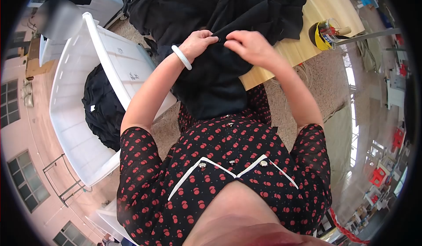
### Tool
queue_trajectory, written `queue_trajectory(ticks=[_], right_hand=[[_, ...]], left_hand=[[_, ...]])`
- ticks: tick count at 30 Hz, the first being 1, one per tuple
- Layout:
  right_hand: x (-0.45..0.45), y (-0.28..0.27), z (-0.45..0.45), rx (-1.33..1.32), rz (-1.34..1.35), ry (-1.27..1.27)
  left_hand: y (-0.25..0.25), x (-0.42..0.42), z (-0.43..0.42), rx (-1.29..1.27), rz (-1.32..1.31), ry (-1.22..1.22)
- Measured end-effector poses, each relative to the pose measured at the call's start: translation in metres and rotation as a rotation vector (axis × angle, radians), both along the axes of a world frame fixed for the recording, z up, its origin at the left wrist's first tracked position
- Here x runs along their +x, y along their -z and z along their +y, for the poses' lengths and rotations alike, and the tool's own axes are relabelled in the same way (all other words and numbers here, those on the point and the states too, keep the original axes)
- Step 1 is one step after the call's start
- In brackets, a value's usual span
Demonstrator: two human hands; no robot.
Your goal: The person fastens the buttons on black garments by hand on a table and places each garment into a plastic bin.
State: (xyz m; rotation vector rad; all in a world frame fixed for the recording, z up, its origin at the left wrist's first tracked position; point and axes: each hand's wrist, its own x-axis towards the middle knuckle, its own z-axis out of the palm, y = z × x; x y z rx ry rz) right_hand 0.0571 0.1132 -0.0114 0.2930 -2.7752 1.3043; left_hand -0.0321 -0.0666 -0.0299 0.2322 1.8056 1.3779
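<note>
Black fabric [211, 81] hangs over my lap and joins a larger heap on the wooden table. My left hand [197, 45], with a white bangle on its wrist, is closed on an edge of this fabric, thumb and forefinger pinched together. Just to its right, my right hand [251, 47] has thumb and fingertips drawn together in a pinch close to the same edge. A small dark bit shows at the left fingertips. Whatever lies between the right fingertips is too small to make out.
The heap spreads across the pale wooden table [281, 63]. A clear jar with a yellow band [324, 34] stands near the table's right edge, beside a metal bar. At left, a white plastic bin [70, 127] holds crumpled black fabric [103, 110].
</note>
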Motion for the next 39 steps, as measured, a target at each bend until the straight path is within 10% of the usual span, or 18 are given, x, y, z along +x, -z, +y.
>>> queue_trajectory(ticks=[39], right_hand=[[0.01, 0.026, -0.029, -0.003, 0.254, 0.286]], left_hand=[[-0.01, -0.001, 0.015, -0.187, 0.63, 0.297]])
